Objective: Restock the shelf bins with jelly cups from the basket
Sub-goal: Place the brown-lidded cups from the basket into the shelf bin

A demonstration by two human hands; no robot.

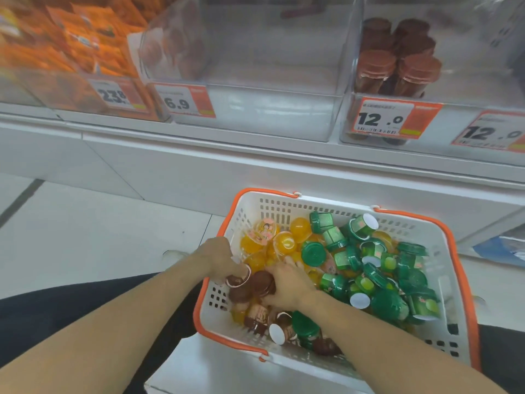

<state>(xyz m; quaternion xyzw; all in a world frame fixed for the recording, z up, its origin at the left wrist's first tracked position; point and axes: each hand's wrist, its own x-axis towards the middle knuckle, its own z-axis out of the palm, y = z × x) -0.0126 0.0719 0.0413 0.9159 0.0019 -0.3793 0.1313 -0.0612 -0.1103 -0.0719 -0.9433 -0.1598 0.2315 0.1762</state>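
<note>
**Two hands gather brown jelly cups from a basket below the shelf bins**

Two bare forearms reach in from the bottom of the view toward a white basket (443, 282) with an orange rim, which sits low in front of the person. The left hand (220, 255), at the basket's near-left corner, curls its fingers around a brown jelly cup (237, 278). Touching it on the right, the right hand (287, 282) lies over another brown jelly cup (262, 282) with its fingers bent around it; how firm that hold is cannot be told. More brown cups lie just below the hands. Orange jelly cups (284, 243) fill the basket's far-left part, and green-lidded cups (375, 268) crowd its right half.

Farther off, above a white ledge, stand clear shelf bins. The middle bin (272, 115), tagged 6.9, looks nearly bare. The right bin (352, 66), tagged 12.0, holds a few brown cups (397, 58).

This looks like the picking step. The next move likely calls for lifting both cups clear and carrying them up to the bin with matching brown stock.
</note>
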